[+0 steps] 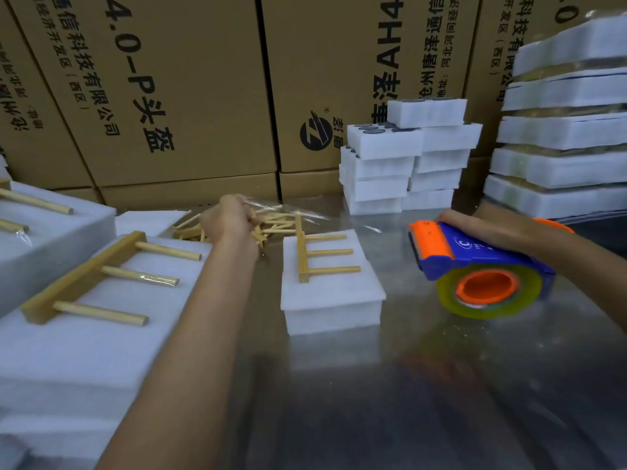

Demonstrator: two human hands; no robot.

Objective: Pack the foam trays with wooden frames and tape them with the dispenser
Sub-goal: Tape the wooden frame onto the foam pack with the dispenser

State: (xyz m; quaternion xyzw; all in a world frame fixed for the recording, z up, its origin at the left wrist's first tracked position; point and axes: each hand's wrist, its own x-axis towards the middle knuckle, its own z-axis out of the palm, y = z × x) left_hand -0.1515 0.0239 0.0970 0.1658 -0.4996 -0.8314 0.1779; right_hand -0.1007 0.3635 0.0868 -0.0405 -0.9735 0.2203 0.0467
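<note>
A white foam tray (330, 293) sits in the middle of the metal table with a wooden frame (315, 254) lying on its top. My left hand (232, 218) reaches into a clear bag of wooden frames (271, 225) behind the tray, its fingers curled into the pile. My right hand (492, 228) grips the blue and orange tape dispenser (475, 266) from above, to the right of the tray. The dispenser's yellowish tape roll (488, 293) faces me.
Larger foam sheets (84, 334) with a big wooden frame (84, 279) lie at the left. Stacks of white foam trays (407, 161) stand behind, taped packs (559, 130) pile up at the right, and cardboard boxes (169, 96) wall off the back.
</note>
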